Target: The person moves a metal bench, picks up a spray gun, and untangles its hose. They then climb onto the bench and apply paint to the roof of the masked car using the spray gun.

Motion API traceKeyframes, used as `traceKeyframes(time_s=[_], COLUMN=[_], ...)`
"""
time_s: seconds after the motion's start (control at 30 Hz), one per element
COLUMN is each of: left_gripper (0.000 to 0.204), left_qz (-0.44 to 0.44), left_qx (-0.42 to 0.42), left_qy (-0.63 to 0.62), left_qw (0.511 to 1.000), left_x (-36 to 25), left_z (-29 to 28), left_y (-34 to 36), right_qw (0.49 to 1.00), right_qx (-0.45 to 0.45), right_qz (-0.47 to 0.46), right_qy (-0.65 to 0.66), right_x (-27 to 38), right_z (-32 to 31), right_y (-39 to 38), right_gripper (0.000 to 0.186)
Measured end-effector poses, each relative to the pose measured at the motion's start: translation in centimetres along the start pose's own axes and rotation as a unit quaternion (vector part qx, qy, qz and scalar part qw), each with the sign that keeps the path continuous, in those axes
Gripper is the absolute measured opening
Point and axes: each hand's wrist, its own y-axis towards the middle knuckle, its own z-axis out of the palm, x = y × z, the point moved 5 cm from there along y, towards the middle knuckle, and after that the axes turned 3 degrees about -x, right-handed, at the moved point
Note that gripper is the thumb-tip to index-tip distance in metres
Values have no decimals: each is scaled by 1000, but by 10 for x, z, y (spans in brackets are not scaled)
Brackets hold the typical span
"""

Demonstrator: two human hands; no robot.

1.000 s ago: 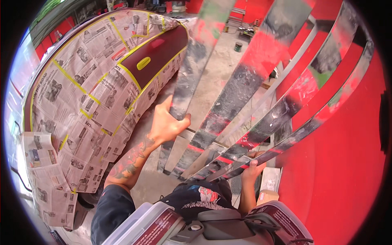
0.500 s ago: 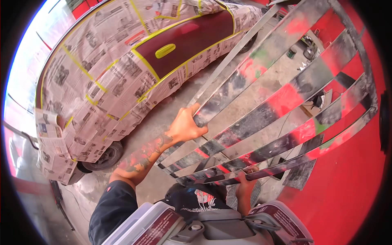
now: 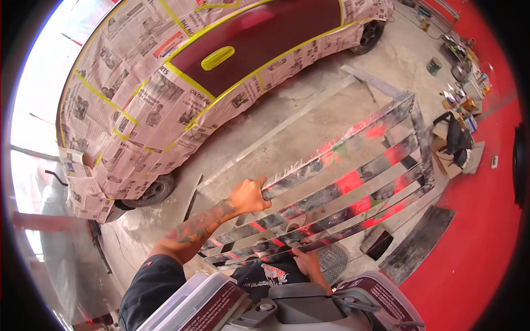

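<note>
A paint-stained slatted metal rack (image 3: 349,181) slants across the middle, with red, green and grey smears on its long bars. My left hand (image 3: 251,196) is closed around the end of its upper bar. Lower down, my right hand (image 3: 303,259) grips the rack's near lower bar; some of its fingers are hidden behind the metal. Paler bars (image 3: 287,126) show beyond the rack, seemingly joined at its far end. To the left of the rack stands a car (image 3: 157,113) covered in newspaper and yellow tape, its dark red door panel (image 3: 265,41) exposed.
Concrete floor (image 3: 301,140) lies under the rack. The car's rear wheel (image 3: 158,189) and front wheel (image 3: 370,36) border it. Cans, a cardboard box (image 3: 441,157) and a black bag (image 3: 457,132) clutter the right, along a red surface (image 3: 469,220). A dark flat panel (image 3: 419,240) lies nearby.
The rack's far end has swung down and away from me, uncovering the floor clutter on the right. Both hands still hold it, and the right hand has shifted slightly left and down.
</note>
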Motion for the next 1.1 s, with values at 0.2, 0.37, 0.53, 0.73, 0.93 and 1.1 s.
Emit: traceKeyframes(time_s=[0.2,0.37,0.53,0.73,0.93,1.1], left_gripper=[47,46,45,37,33,36], left_qz=[-84,-110,-141,-135,-120,-93], left_qx=[64,59,56,18,-35,-48], left_qy=[71,70,73,21,-13,4], left_qw=[992,990,986,991,992,994], left_x=[16,35,63,115,129,136], left_z=[22,24,38,50,81,87], left_y=[6,21,38,49,40,30], right_qw=[987,949,950,956,968,973], right_qx=[27,64,54,31,24,34], right_qz=[156,285,267,269,233,215], right_qy=[13,-116,-151,-111,-92,-71], right_x=[-33,-46,-19,-41,-65,-76], right_z=[-12,-23,11,8,-8,4], right_y=[25,38,34,66,63,47], right_gripper=[36,21,20,51,50,43])
